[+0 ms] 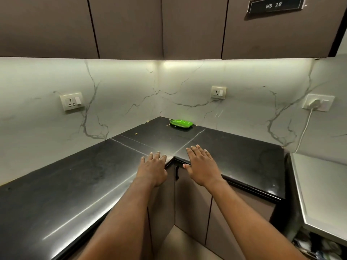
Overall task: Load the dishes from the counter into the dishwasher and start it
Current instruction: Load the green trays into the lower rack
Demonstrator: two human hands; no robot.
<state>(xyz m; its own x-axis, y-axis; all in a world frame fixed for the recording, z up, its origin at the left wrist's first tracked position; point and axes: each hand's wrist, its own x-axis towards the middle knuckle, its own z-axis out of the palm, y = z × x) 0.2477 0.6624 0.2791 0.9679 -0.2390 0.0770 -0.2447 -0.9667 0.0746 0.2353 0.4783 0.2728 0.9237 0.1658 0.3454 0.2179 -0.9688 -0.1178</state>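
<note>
A black L-shaped counter (75, 175) fills the corner in front of me. Far back in the corner lies a small green dish (181, 124) with a few crumbs scattered around it. My left hand (153, 167) rests flat on the counter's inner corner edge, fingers straight. My right hand (201, 164) lies flat on the counter just to the right, fingers spread. Neither hand holds anything. At the lower right a grey-topped appliance (323, 192) stands beside the counter, with dishes dimly visible in a rack (319, 246) under it.
Brown wall cupboards (131, 27) hang overhead. Marble backsplash carries two sockets (72, 101) (218, 92) and a third with a plug and white cable (317, 104) at the right. Brown base cabinet doors (191, 209) with a black handle stand below the corner.
</note>
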